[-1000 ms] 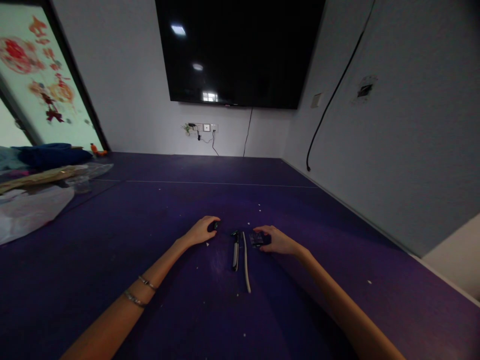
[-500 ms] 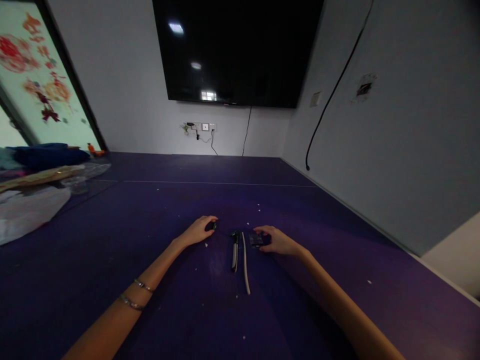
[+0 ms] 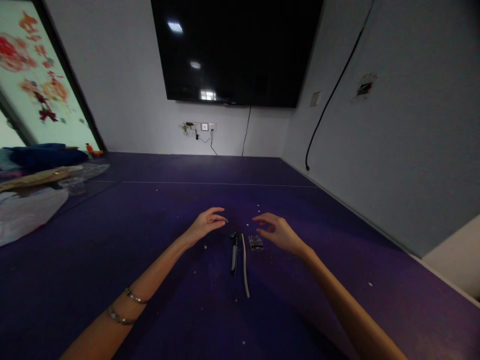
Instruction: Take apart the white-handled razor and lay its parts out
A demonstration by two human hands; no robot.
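My left hand (image 3: 204, 225) is raised over the purple surface. Its thumb and a finger pinch a tiny dark piece (image 3: 226, 220), too small to name, while the index finger stretches out above. Opposite it, my right hand (image 3: 281, 232) hovers with fingers apart and holds nothing. Just below its fingertips lies a small clear square case (image 3: 256, 243) with dark parts inside. Between the hands, nearer to me, a razor (image 3: 234, 255) with a black and grey handle lies lengthwise. A thin, slightly bent whitish stick or tube (image 3: 245, 267) lies beside the razor, on its right.
White scraps dot the purple surface (image 3: 168, 300). Plastic bags (image 3: 33, 212) and dark blue cloth (image 3: 48, 156) are piled at the far left. A television (image 3: 240, 50) hangs on the back wall above sockets (image 3: 204, 127). A black cable (image 3: 333, 90) dangles along the right wall.
My right hand has let go of the clear case and lifted off it. My left hand has risen and moved right, with the dark piece now at its fingertips.
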